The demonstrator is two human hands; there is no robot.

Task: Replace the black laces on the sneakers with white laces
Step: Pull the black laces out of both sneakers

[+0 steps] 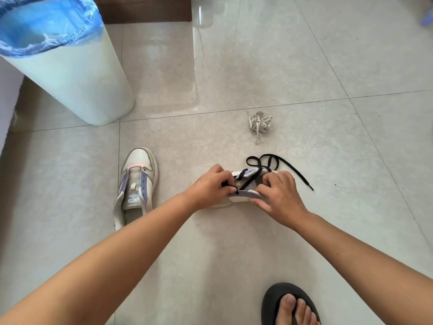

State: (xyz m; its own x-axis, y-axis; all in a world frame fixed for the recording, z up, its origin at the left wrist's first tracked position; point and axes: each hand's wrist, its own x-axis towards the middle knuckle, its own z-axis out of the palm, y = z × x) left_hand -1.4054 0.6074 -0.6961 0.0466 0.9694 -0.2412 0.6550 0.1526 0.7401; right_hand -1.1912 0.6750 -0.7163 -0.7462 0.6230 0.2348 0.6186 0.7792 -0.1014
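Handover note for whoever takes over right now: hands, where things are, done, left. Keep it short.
Left hand pinches the black lace at an eyelet; right hand grips the sneaker being worked on.
Black lace is partly out, its loose end trailing on the floor to the right.
Second sneaker sits to the left, already unlaced.
White laces lie bundled beyond, untouched.
Left: finish pulling the black lace, then lace both in white.

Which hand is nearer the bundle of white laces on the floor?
Right. The right hand is on the sneaker just below the white laces; the left hand is on the same sneaker, further to the left.
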